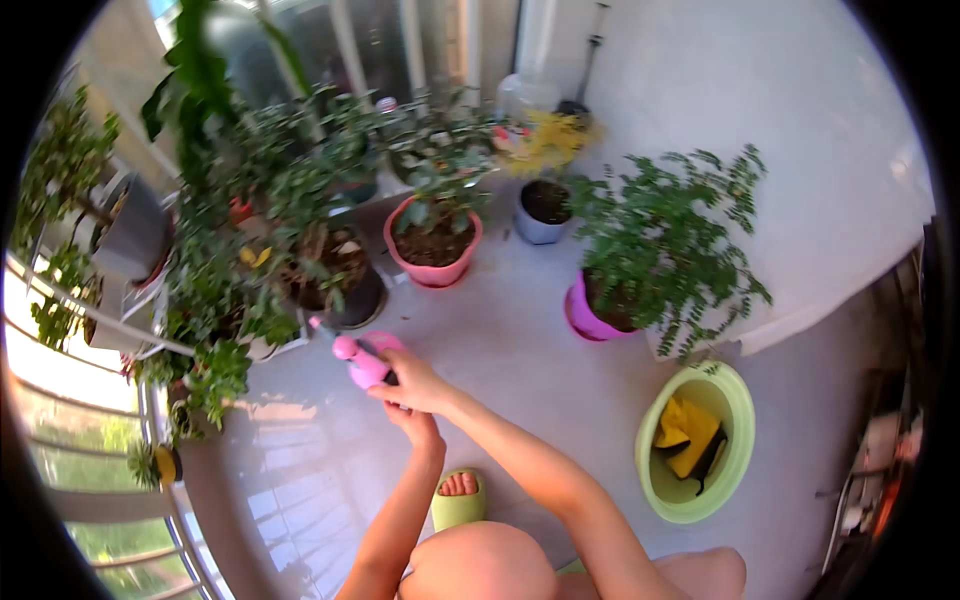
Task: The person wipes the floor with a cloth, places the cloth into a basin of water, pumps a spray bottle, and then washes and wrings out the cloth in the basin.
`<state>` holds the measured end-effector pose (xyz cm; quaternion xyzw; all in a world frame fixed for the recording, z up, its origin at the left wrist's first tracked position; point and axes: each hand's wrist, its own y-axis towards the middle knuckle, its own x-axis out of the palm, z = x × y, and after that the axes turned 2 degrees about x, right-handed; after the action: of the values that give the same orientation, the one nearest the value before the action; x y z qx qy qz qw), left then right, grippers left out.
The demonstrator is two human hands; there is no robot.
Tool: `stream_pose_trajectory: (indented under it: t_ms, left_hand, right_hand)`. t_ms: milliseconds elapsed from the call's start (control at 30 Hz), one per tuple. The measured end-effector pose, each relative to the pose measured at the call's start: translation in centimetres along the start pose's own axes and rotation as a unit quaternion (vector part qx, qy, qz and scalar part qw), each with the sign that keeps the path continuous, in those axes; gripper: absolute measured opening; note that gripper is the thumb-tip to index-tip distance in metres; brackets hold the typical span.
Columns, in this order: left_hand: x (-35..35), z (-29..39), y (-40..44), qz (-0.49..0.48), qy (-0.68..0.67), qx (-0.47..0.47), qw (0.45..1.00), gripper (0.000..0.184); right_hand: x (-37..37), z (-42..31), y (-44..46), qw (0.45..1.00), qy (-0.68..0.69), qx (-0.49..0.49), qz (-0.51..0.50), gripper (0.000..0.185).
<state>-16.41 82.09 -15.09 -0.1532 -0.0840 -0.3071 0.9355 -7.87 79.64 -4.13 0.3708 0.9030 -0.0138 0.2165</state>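
Observation:
A pink spray bottle (367,372) is held low over the floor in front of me, its nozzle end pointing up and left toward the plants. My right hand (418,382) is closed around its upper side, by a dark part. My left hand (418,424) is just below, fingers curled at the bottle's near end and partly hidden by the right hand. Nearest the nozzle is a dark plant pot (358,300) with soil and leafy stems. To its right is a pink plant pot (432,268) holding a bushy green plant.
A blue-grey pot (543,228) with a yellowish plant stands by the wall. Right of it is a purple pot (592,312) with a leafy plant. A light green bucket (742,430) holds yellow-and-black items (690,440). My green slipper (458,508) is below my hands. Railings and shelved plants line the left.

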Motion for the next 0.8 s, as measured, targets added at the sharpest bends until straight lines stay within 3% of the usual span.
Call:
stream_pose_trajectory:
  t_ms: [33,67,100,133,200,233,300,333,433,500,567,633,700,733,767,800]
  left_hand:
    - [0.0,-1.6,0.3,-0.099,-0.134,-0.079,0.983,0.060]
    - [3.3,3.1,-2.2,-0.058,-0.184,-0.206,0.959,0.048]
    - [5.1,2.7,-2.4,-0.082,-0.181,-0.219,0.955,0.048]
    - [6.7,2.4,-2.8,-0.199,-0.107,-0.208,0.952,0.047]
    - [9.2,1.5,-3.7,-0.419,0.040,-0.167,0.892,0.046]
    - [10.3,1.2,-4.3,-0.517,0.110,-0.138,0.837,0.046]
    - [12.7,0.8,-5.5,-0.685,0.242,-0.062,0.685,0.045]
    - [16.2,6.7,-8.4,-0.714,0.400,0.009,0.576,0.039]
    - [20.9,7.5,-12.8,-0.802,0.343,-0.019,0.489,0.035]
    - [23.2,7.6,-15.6,-0.812,0.345,0.010,0.470,0.031]
    - [24.9,6.0,-17.7,-0.834,0.393,0.087,0.378,0.030]
    - [25.7,3.3,-19.4,-0.845,0.385,0.113,0.354,0.030]
    - [26.6,2.0,-21.7,-0.834,0.449,0.134,0.293,0.028]
    - [26.8,1.0,-22.9,-0.835,0.449,0.133,0.290,0.028]
    - [26.9,-0.3,-24.0,-0.818,0.471,0.078,0.319,0.028]
    - [27.1,-1.6,-25.0,-0.798,0.492,0.023,0.349,0.028]
  right_hand:
    - [-1.1,-0.4,-0.4,0.997,-0.069,0.029,-0.027,0.048]
    - [-2.0,-0.1,-1.5,0.995,-0.103,0.020,0.000,0.048]
    - [-3.2,0.3,-2.6,0.990,-0.138,0.010,0.026,0.048]
    - [-5.5,-0.7,-4.0,0.990,-0.135,0.037,0.020,0.037]
    - [-9.9,-0.9,-8.2,0.987,-0.149,0.053,0.018,0.032]
    - [-12.1,-0.9,-10.7,0.987,-0.153,0.057,-0.003,0.027]
    - [-16.5,-0.5,-15.9,0.983,-0.176,0.014,0.056,0.019]
    - [-19.1,-1.4,-18.4,0.985,-0.150,0.061,0.054,0.018]
    - [-27.0,-3.2,-26.6,0.960,-0.183,0.180,0.113,0.017]
    - [-30.5,-1.5,-33.0,0.921,-0.160,0.267,0.234,0.017]
    - [-32.7,-0.8,-39.3,0.856,-0.234,0.337,0.314,0.016]
    - [-33.0,1.6,-44.6,0.822,-0.249,0.370,0.353,0.015]
    - [-31.8,6.2,-49.4,0.780,-0.278,0.404,0.388,0.014]
    - [-31.1,7.3,-50.4,0.766,-0.256,0.464,0.363,0.013]
    - [-30.5,8.1,-51.0,0.749,-0.234,0.521,0.335,0.013]
    - [-29.8,8.8,-51.6,0.749,-0.254,0.516,0.329,0.014]
